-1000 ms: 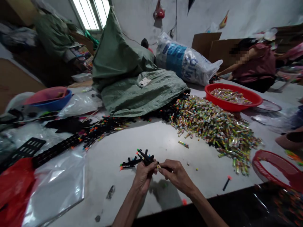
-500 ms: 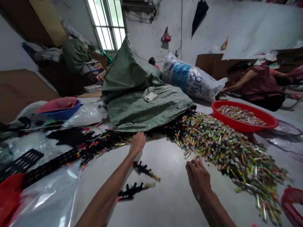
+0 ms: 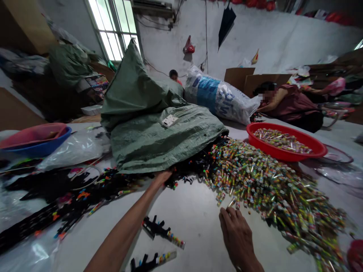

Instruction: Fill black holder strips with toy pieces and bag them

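The left hand [image 3: 162, 178] was stretched out across the tabletop [image 3: 193, 223] to the foot of a green woven sack [image 3: 159, 141], where a tangle of black plastic pieces [image 3: 184, 176] spilled from under the sack's edge. Its fingers [image 3: 167, 173] pointed away into that tangle, and the view did not show whether they pinched anything. The right hand [image 3: 235, 236] was lower and nearer the camera, its fingers [image 3: 226, 213] loosely spread and curved, tips just beside the near edge of a broad heap of small colourful tubes [image 3: 272, 196], with nothing visibly pinched between them.

Between the two hands lay two black plastic racks [image 3: 154, 228], well apart from the heap, each with a short row of the tubes fitted along one end. Both racks sat free on the bare surface — neither hand touched them.

Beyond the heap, a red basin [image 3: 317, 149] held more of the tubes. A blue basin [image 3: 36, 149] stood at the far left, a white-and-blue bag [image 3: 215, 96] lay behind the sack, and a person [image 3: 295, 107] leaned forward at the far right before cardboard boxes [image 3: 241, 79].
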{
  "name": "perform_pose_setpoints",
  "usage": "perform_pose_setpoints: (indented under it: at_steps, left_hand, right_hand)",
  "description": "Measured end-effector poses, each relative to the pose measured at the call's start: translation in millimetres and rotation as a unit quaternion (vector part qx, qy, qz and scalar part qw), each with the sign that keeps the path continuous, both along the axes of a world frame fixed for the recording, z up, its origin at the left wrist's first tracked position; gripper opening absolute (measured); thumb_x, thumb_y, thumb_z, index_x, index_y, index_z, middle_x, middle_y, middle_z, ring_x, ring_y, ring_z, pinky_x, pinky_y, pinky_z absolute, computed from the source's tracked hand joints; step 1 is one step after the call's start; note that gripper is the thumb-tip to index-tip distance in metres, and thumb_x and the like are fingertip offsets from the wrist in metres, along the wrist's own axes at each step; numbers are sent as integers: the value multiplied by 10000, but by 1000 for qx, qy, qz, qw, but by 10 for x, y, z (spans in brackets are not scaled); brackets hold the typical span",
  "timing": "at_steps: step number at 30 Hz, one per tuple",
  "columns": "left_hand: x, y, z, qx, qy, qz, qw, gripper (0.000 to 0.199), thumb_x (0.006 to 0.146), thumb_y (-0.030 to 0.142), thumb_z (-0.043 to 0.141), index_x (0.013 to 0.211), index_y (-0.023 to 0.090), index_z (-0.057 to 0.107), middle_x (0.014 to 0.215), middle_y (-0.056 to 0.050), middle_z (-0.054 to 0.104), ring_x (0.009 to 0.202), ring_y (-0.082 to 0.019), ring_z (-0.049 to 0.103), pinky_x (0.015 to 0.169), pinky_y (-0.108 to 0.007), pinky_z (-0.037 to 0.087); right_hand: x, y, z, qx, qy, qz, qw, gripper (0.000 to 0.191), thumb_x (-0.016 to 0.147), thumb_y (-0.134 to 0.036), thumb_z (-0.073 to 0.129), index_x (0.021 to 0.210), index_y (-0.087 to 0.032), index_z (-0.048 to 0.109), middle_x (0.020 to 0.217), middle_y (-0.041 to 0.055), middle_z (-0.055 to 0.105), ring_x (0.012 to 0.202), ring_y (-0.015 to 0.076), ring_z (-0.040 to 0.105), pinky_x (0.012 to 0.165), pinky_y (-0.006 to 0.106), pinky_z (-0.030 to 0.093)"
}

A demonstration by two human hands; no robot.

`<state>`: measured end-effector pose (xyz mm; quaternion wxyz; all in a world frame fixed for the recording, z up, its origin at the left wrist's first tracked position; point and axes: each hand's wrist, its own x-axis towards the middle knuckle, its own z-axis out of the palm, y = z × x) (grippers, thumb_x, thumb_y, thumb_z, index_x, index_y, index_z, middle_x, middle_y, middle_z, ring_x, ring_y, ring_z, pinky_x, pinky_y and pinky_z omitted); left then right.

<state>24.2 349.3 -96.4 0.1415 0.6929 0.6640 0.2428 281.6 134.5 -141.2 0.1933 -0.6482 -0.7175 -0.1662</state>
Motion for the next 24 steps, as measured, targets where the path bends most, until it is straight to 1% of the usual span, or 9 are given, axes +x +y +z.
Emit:
perform_pose_setpoints:
  at_steps: [3,5,8,11,14,17,19,22,24]
  left_hand:
    - [169,-450,-75,-4,30,-51,998,254,822,363,506,1014,255,632,1044,-56,608,1020,-240,530,900,-390,384]
    - [322,-722,-74,4,42,-75,996,264,836,348,474,1047,290,622,1177,-49,549,1131,-259,456,961,-431,324]
    - [492,-1086,-20,8,44,-82,996,318,871,305,397,1132,282,578,1333,-66,423,1221,-273,365,992,-467,280]
    - [460,-1431,56,36,18,-73,997,354,888,266,344,1185,256,537,1357,-78,396,1196,-252,401,973,-451,305]
    - [329,-1723,103,76,12,-131,988,313,861,220,397,1112,238,582,1257,-67,502,1159,-225,433,969,-406,308]
    - [351,-1861,105,68,73,-224,969,341,828,236,475,1161,219,544,1236,-73,521,1161,-237,416,965,-394,290]
    - [471,-1852,98,61,107,-251,960,418,833,296,485,1241,207,467,1229,-85,523,1138,-247,419,939,-403,293]
    - [667,-1768,99,57,125,-256,957,366,850,331,458,1186,194,513,1125,-93,573,1050,-252,460,895,-422,297]
    - [746,-1716,107,55,126,-258,956,249,850,305,458,1003,192,619,1030,-85,601,984,-247,486,880,-428,294]
  right_hand:
    - [-44,-26,93,-16,12,-5,1000,214,900,-238,395,993,-177,578,905,94,571,867,226,495,750,342,386]
    - [-69,-36,161,-25,27,-6,999,212,902,-232,389,958,-176,585,885,88,568,860,218,488,745,332,375]
    - [-52,-47,263,-43,59,-3,997,224,898,-231,384,877,-176,600,875,80,570,867,211,479,760,320,362]
    - [41,-82,382,-70,114,4,991,234,883,-239,388,815,-183,605,874,66,580,870,194,491,759,291,361]
    - [90,-175,520,-77,184,-11,980,233,874,-290,400,822,-184,602,864,55,601,842,179,526,722,268,371]
    - [-35,-328,610,-112,271,-24,956,252,877,-349,400,809,-179,573,743,27,609,679,147,554,633,243,378]
    - [-188,-438,609,-140,289,-7,947,243,886,-336,377,832,-173,550,713,21,614,614,136,554,592,234,374]
    - [-374,-572,528,-175,224,25,958,186,876,-244,372,902,-162,538,796,49,637,656,149,586,593,239,372]
    - [-425,-635,450,-192,161,29,968,200,838,-160,399,989,-159,530,918,78,637,710,165,605,602,248,369]
